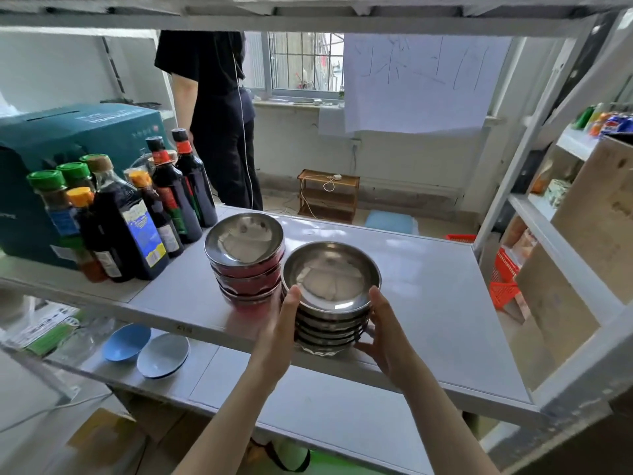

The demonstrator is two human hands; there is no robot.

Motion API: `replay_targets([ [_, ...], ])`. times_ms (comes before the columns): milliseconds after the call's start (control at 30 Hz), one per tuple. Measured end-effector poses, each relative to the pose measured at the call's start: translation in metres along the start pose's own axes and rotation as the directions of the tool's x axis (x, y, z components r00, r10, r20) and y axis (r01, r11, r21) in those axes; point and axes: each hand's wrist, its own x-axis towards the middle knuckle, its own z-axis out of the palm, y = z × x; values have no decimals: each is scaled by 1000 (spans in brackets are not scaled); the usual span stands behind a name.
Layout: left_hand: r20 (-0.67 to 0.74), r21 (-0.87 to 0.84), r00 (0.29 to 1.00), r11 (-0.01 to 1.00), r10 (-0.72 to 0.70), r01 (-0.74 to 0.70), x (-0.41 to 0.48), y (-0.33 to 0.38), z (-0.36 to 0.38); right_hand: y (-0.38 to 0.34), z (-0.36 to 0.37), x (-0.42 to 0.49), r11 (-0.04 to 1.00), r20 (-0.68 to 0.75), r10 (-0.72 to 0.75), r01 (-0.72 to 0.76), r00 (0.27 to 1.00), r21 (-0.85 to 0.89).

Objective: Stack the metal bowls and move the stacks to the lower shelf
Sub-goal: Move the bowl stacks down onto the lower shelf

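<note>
Two stacks of metal bowls stand on the middle shelf. The near stack sits at the shelf's front edge, several bowls high. My left hand presses its left side and my right hand cups its right side, so both hands grip this stack. The second stack, with reddish outer walls, stands just behind and to the left, touching nothing I hold. The lower shelf runs beneath my forearms.
Several dark sauce bottles and a teal box fill the shelf's left part. Two blue bowls lie on the lower shelf at left. A person in black stands behind the rack. Another shelving unit stands at right.
</note>
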Motion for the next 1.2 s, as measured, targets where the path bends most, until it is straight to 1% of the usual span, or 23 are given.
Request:
replay_targets([
  [167,45,-34,999,999,-23,25,-10,3,3,-3,-4,-14,1000,-11,-18,18,1000,0],
  [267,64,-30,998,999,-14,16,-20,8,7,-7,-7,-28,999,-11,-45,45,999,-16],
  [567,81,-100,995,993,-53,61,-66,25,12,-20,-5,-87,989,11,-120,121,993,-81],
  [700,62,-112,993,988,-96,103,-96,17,5,-10,-1,-118,988,17,-134,135,991,-76],
  [833,88,-138,988,980,-130,141,-126,-4,-8,17,7,-149,989,-11,-135,134,991,-63],
  [900,73,-152,986,975,-150,159,-139,-21,-15,38,13,-162,990,-37,-135,133,990,-53],
  [1033,99,-123,973,968,-210,221,-158,-66,-28,87,15,-175,996,-104,-76,80,992,36],
  [1133,94,-108,959,955,-267,276,-163,-101,-32,120,9,-181,996,-71,-34,40,997,76],
  [1200,111,-72,954,955,-280,289,-164,-122,-30,142,0,-180,993,-62,32,-25,998,113],
])
